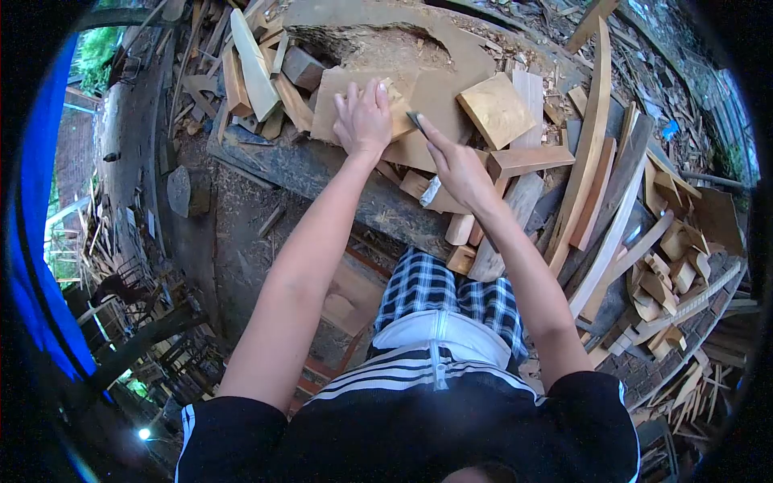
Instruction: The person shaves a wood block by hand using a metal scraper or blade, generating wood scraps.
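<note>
My left hand (364, 119) lies open on a pale flat wooden board (334, 92); my right grip (460, 167) clasps a slim dark tool (416, 122), mostly hidden.

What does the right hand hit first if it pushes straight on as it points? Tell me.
Probably the pale board under the left hand: the right hand aims a thin dark tool at its edge, though depth is unclear.
</note>
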A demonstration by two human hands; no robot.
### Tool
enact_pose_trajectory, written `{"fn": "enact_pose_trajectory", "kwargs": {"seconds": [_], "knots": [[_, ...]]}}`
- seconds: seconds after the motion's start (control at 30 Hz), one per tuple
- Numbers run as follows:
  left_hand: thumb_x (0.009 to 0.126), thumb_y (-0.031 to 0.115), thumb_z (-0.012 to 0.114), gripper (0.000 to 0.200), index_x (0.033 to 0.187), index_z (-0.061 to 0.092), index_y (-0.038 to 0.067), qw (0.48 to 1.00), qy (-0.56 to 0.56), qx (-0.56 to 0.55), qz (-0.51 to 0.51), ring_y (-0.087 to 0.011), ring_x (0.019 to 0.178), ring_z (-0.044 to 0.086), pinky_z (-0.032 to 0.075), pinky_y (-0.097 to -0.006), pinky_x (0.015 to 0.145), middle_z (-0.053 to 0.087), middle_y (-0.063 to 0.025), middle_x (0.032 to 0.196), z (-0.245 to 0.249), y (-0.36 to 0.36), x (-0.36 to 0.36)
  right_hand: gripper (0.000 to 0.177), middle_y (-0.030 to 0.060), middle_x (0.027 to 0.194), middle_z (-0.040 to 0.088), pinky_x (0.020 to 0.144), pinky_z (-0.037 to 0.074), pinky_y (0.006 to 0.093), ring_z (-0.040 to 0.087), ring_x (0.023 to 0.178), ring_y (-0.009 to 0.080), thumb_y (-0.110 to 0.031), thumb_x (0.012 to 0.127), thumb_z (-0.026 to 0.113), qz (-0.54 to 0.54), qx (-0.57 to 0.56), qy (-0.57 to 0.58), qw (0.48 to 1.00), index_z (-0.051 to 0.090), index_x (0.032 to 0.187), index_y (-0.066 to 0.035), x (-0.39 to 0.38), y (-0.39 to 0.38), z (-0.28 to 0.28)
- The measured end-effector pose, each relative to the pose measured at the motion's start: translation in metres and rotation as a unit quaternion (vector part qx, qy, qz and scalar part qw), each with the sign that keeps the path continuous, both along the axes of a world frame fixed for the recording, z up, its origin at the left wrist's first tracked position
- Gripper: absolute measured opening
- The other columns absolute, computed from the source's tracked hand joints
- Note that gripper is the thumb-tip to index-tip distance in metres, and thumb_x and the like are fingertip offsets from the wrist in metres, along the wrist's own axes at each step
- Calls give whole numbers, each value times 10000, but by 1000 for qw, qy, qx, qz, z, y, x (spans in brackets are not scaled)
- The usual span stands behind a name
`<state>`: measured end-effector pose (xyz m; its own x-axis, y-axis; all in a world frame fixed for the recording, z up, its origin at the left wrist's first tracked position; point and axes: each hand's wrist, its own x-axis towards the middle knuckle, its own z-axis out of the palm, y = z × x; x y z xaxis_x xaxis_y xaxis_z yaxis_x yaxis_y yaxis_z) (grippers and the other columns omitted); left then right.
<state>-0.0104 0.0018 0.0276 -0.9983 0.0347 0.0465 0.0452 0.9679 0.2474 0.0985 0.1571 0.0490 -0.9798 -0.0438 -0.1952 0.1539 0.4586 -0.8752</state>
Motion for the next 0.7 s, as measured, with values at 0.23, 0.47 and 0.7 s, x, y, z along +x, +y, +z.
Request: {"fn": "enact_pose_trajectory", "kwargs": {"seconds": [0.23, 0.47, 0.7], "knots": [[1006, 425, 406, 370, 1222, 616, 212, 1000, -8, -6, 1, -305, 1119, 488, 471, -506, 885, 546, -71, 1116, 9, 1, 3, 445, 321, 985, 634, 841, 480, 524, 614, 948, 480, -204, 997, 446, 4, -31, -1, 1000, 452, 1441, -180, -22, -1, -10], [1007, 428, 405, 361, 1210, 616, 217, 1000, -16, -18, 3, -312, 1094, 498, 482, -507, 866, 543, -73, 1110, 5, -1, 5, 456, 257, 1312, 567, 1038, 414, 385, 530, 1250, 371, -198, 1018, 424, 27, -74, -21, 997, 405, 1466, -115, -1, 7, -12], [1009, 426, 403, 363, 1191, 620, 200, 1000, 11, -6, -4, -320, 1074, 507, 483, -512, 847, 552, -76, 1081, 2, 0, 1, 446, 250, 1305, 566, 997, 445, 407, 548, 1206, 400, -181, 1015, 428, 41, -36, -82, 995, 420, 1459, -132, -8, 9, 4]]}}
